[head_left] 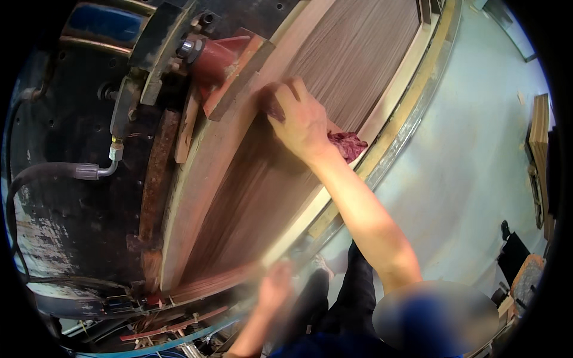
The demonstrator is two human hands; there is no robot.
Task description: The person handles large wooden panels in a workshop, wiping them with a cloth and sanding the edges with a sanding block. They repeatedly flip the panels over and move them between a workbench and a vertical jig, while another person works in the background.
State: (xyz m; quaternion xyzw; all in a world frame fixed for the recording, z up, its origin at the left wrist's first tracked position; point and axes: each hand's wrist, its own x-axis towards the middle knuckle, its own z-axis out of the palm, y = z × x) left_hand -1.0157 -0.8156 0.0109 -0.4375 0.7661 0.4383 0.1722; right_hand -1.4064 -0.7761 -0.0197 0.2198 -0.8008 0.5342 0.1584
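A large wooden panel [358, 53] with brown streaked grain and a paler frame lies before me. My right hand [301, 122] reaches over it and grips a dark reddish-brown block [272, 102] near the thick wooden rail [200, 179]. The block is partly hidden under the fingers and slightly blurred. Beside my right wrist, a crumpled maroon cloth [349, 146] rests by the panel's right frame piece. My left hand [276, 286] is at the panel's near end, smeared by motion, so its fingers cannot be made out.
A red metal clamp foot [224, 62] presses against the rail at the upper left. Behind it stands a dark machine body [65, 131] with a black hose [48, 173]. A metal-edged strip [394, 143] runs along the panel's right side, above pale floor [459, 149]. Stacked boards [539, 155] stand far right.
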